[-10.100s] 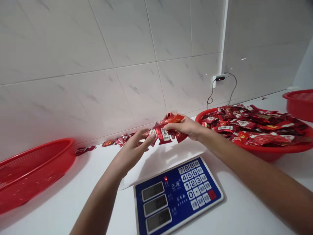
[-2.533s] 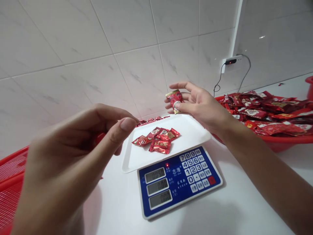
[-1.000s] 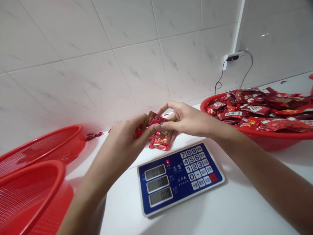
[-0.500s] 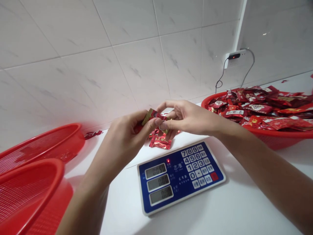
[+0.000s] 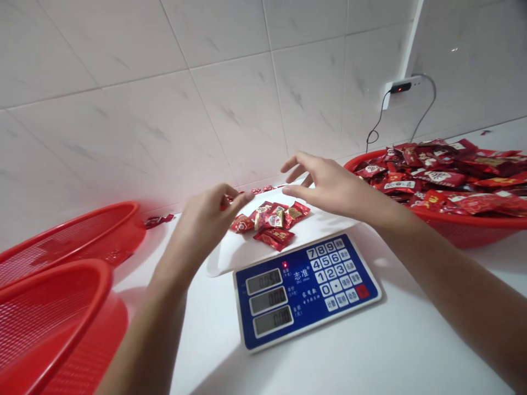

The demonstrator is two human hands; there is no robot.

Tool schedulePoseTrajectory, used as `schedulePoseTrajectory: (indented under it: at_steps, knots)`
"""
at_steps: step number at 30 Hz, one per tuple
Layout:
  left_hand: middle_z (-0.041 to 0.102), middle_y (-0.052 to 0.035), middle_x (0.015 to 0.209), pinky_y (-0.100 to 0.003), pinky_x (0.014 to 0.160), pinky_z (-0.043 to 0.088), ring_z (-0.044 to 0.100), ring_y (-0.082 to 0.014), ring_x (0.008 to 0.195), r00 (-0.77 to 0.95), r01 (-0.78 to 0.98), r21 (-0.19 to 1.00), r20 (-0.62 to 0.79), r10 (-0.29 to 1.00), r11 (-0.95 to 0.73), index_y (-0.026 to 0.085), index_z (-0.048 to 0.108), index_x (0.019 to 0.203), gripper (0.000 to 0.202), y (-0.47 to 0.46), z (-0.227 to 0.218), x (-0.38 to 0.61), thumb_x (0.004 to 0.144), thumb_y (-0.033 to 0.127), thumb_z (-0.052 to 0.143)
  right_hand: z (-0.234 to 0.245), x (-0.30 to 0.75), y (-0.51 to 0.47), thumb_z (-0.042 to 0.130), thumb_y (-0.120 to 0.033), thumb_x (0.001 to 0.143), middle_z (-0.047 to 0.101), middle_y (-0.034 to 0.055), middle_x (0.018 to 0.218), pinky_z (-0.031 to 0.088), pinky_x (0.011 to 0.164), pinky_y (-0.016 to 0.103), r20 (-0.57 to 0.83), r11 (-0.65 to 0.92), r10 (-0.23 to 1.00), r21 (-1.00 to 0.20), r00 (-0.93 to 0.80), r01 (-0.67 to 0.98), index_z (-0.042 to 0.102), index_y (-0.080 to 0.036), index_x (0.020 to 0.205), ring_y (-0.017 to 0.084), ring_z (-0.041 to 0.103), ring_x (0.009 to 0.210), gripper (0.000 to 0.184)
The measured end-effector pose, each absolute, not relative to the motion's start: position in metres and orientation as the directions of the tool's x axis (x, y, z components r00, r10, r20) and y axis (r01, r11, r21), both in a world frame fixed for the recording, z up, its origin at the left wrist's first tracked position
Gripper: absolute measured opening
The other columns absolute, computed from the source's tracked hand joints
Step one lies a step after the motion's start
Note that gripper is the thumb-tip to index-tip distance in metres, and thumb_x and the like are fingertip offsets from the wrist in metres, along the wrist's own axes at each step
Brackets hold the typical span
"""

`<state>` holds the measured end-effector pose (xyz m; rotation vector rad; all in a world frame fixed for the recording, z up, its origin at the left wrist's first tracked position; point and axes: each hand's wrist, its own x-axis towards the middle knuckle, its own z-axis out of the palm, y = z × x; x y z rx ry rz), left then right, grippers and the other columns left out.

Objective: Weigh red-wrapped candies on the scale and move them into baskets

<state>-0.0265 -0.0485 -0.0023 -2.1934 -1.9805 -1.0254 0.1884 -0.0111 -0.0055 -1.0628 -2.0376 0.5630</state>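
Candies (image 5: 272, 222) in red wrappers lie in a small heap on the white pan (image 5: 234, 255) of the weighing scale (image 5: 307, 288), just below and between the two hands. The right hand (image 5: 325, 186) hovers over the heap's far side, fingers spread wide, holding nothing. The left hand (image 5: 203, 219) hangs just left of the heap with thumb and forefinger drawn close; I cannot tell whether a candy sits between them. A true reading probably needs both hands clear of the pan and every candy lying wholly on it. Beyond the right hand a red basket (image 5: 465, 230) is heaped with more candies. Left of the left hand stand two red mesh baskets (image 5: 61, 307) on the tabletop (image 5: 391, 351), with loose candies (image 5: 158, 221) by the wall. Nothing blocks either hand.
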Motion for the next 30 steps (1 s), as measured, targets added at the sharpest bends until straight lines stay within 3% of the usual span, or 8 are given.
schedulePoseTrajectory:
  at_steps: [2, 6, 11, 17, 23, 30]
  knots:
    - [0.048, 0.0027, 0.055, -0.030, 0.048, 0.024, 0.039, -0.0147, 0.051, -0.088, 0.839, 0.486, 0.569, 0.818, -0.247, 0.023, 0.066, 0.079, 0.033, -0.054, 0.002, -0.026, 0.086, 0.056, 0.063, -0.004, 0.189, -0.012, 0.069, -0.028, 0.088, 0.069, 0.0115, 0.116, 0.055, 0.071, 0.032, 0.427, 0.569, 0.821, -0.666, -0.379, 0.482, 0.061, -0.018, 0.119, 0.022, 0.066, 0.094, 0.033]
    - [0.034, 0.0053, 0.057, -0.032, 0.049, 0.021, 0.028, -0.0126, 0.051, -0.079, 0.640, 0.623, 0.636, 0.768, -0.450, 0.025, 0.067, 0.085, 0.033, -0.064, 0.008, -0.019, 0.091, 0.057, 0.061, -0.004, 0.188, -0.012, 0.067, -0.030, 0.090, 0.071, 0.0107, 0.112, 0.054, 0.070, 0.031, 0.417, 0.577, 0.814, -0.662, -0.406, 0.478, 0.064, -0.018, 0.116, 0.021, 0.067, 0.091, 0.029]
    - [0.034, 0.0047, 0.060, -0.033, 0.051, 0.023, 0.029, -0.0117, 0.053, -0.054, 0.511, 0.664, 0.658, 0.751, -0.546, 0.024, 0.067, 0.086, 0.031, -0.067, 0.008, -0.015, 0.092, 0.054, 0.065, -0.004, 0.189, -0.013, 0.064, -0.032, 0.091, 0.072, 0.0094, 0.109, 0.054, 0.073, 0.031, 0.423, 0.610, 0.788, -0.633, -0.447, 0.477, 0.065, -0.017, 0.115, 0.021, 0.067, 0.093, 0.028]
    - [0.041, 0.0038, 0.064, -0.035, 0.054, 0.022, 0.032, -0.0119, 0.056, -0.066, 0.525, 0.642, 0.685, 0.725, -0.559, 0.024, 0.068, 0.087, 0.026, -0.072, 0.007, -0.009, 0.094, 0.049, 0.065, -0.005, 0.191, -0.012, 0.062, -0.033, 0.093, 0.071, 0.0096, 0.110, 0.052, 0.075, 0.032, 0.420, 0.618, 0.782, -0.620, -0.460, 0.484, 0.063, -0.018, 0.120, 0.021, 0.066, 0.092, 0.031]
    - [0.032, 0.0050, 0.061, -0.036, 0.055, 0.018, 0.027, -0.0145, 0.056, -0.093, 0.532, 0.654, 0.676, 0.731, -0.538, 0.025, 0.061, 0.087, 0.028, -0.064, 0.001, -0.005, 0.094, 0.052, 0.061, -0.005, 0.191, -0.011, 0.065, -0.031, 0.090, 0.071, 0.0101, 0.107, 0.052, 0.077, 0.033, 0.388, 0.602, 0.792, -0.626, -0.471, 0.496, 0.064, -0.018, 0.119, 0.023, 0.066, 0.092, 0.032]
    - [0.054, -0.0010, 0.072, -0.034, 0.065, 0.039, 0.055, -0.0227, 0.074, -0.013, 0.748, 0.592, 0.466, 0.885, -0.301, 0.024, 0.058, 0.099, 0.061, -0.048, -0.016, -0.008, 0.091, 0.078, 0.032, -0.006, 0.190, -0.010, 0.064, -0.033, 0.090, 0.072, 0.0095, 0.107, 0.051, 0.080, 0.034, 0.386, 0.612, 0.785, -0.605, -0.485, 0.509, 0.065, -0.018, 0.119, 0.022, 0.067, 0.093, 0.032]
